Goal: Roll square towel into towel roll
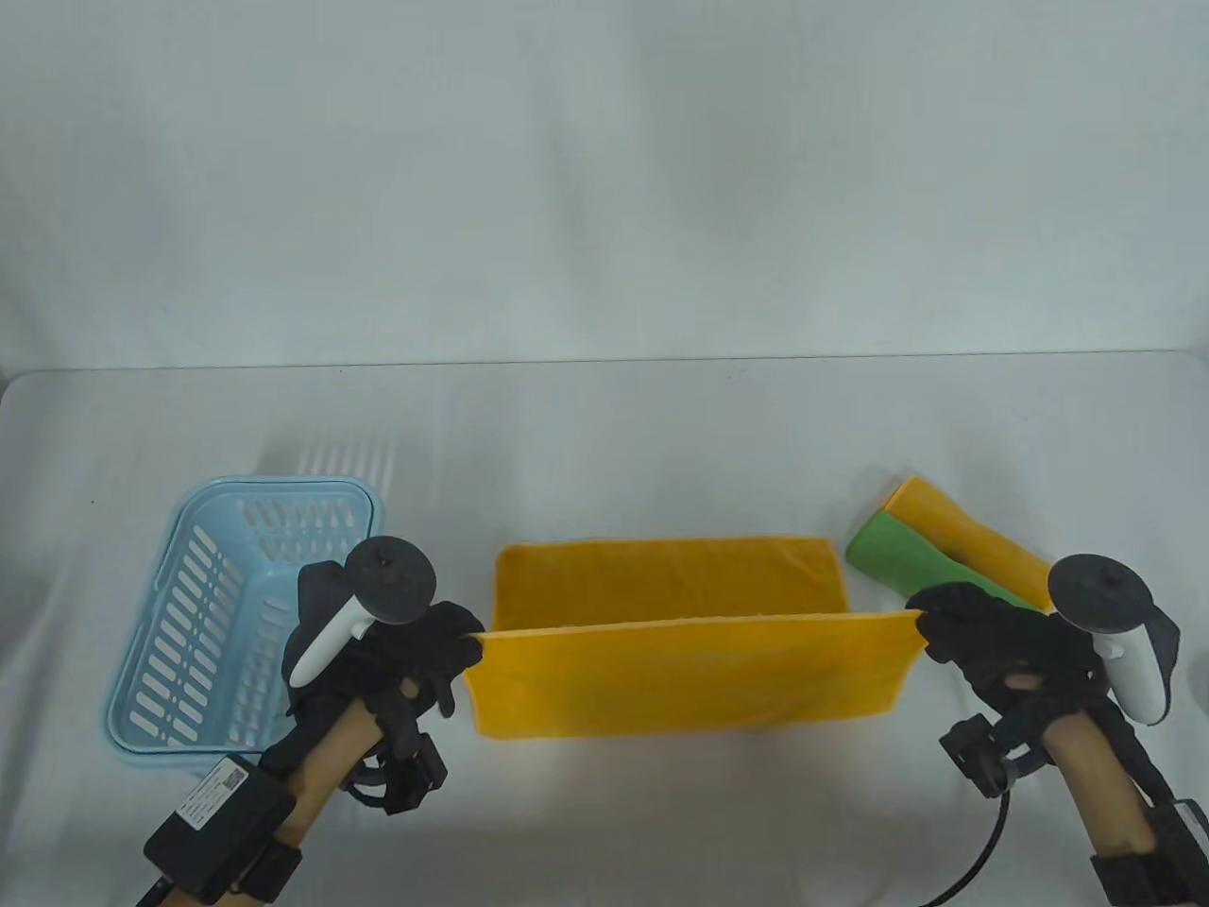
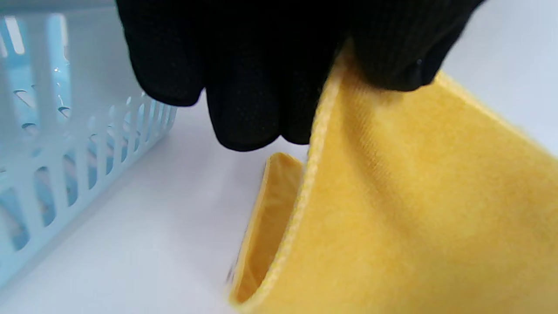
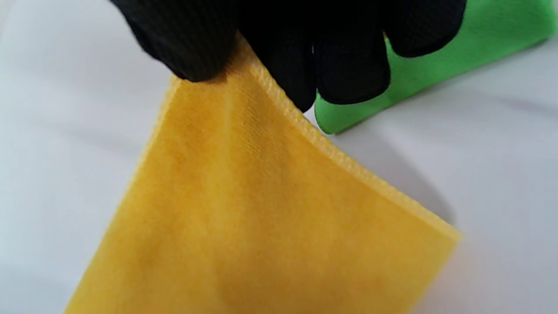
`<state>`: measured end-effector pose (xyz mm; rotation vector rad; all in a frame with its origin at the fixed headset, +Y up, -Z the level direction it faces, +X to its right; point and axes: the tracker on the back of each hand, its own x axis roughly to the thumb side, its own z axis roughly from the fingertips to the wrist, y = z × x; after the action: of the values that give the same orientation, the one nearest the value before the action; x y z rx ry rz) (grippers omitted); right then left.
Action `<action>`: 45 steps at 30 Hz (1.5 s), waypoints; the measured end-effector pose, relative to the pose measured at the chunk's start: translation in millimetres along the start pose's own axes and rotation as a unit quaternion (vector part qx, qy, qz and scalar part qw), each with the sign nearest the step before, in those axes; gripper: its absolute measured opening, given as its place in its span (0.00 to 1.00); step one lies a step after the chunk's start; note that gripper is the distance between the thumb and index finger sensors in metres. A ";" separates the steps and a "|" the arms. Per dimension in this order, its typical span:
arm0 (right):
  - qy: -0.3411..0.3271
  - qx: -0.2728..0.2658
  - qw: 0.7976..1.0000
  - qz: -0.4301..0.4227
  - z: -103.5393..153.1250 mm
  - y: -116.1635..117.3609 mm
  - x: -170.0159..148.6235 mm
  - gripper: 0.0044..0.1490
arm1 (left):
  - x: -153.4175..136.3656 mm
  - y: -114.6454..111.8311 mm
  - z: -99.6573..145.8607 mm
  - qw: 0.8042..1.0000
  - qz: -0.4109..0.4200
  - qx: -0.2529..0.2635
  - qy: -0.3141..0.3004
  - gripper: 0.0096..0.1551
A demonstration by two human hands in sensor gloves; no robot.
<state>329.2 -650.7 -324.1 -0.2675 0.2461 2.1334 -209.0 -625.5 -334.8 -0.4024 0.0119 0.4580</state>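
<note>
Table view shows a yellow square towel [image 1: 694, 633] at the middle of the white table [image 1: 604, 425], its near edge lifted and drawn taut between two gloved hands while its far part lies flat on the surface. The left hand [image 1: 397, 652] pinches the towel's near left corner, and the right hand [image 1: 1001, 647] pinches the near right corner, so the raised edge runs almost level from one hand to the other. In the left wrist view the fingers [image 2: 244, 87] close on the hemmed corner of the towel [image 2: 414, 209], with a fold of the cloth curving down to the table beneath. In the right wrist view the fingers [image 3: 340, 56] clamp the opposite corner of the towel [image 3: 261, 218] in the same way. A light blue slotted basket [image 1: 203, 614] stands just left of the left hand. Behind the right hand lie a green towel roll [image 1: 907, 557] and a yellow towel roll [image 1: 973, 543], side by side and touching.
</note>
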 end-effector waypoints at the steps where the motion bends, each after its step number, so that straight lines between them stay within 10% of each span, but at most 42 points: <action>1: 0.003 -0.005 1.000 -0.003 -6.0 0.9 2.1 0.23 | 0.9 2.0 -5.8 1.000 0.001 0.004 0.010 0.22; 15: 0.074 -0.045 0.996 0.022 -81.2 19.9 18.5 0.23 | 16.9 14.8 -75.1 0.991 -0.028 0.048 0.118 0.22; 31: 0.151 -0.154 0.960 0.180 -129.4 60.1 30.3 0.23 | 25.5 -31.7 -160.6 0.967 -0.106 0.101 0.206 0.22; 45: 0.184 -0.173 0.943 0.215 -144.5 71.2 21.0 0.37 | 7.1 -49.6 -182.2 0.965 -0.094 0.098 0.223 0.40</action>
<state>272.0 -712.4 -463.0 -0.8935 0.1494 2.5448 -167.0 -732.5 -484.8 -0.3008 0.4491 0.1681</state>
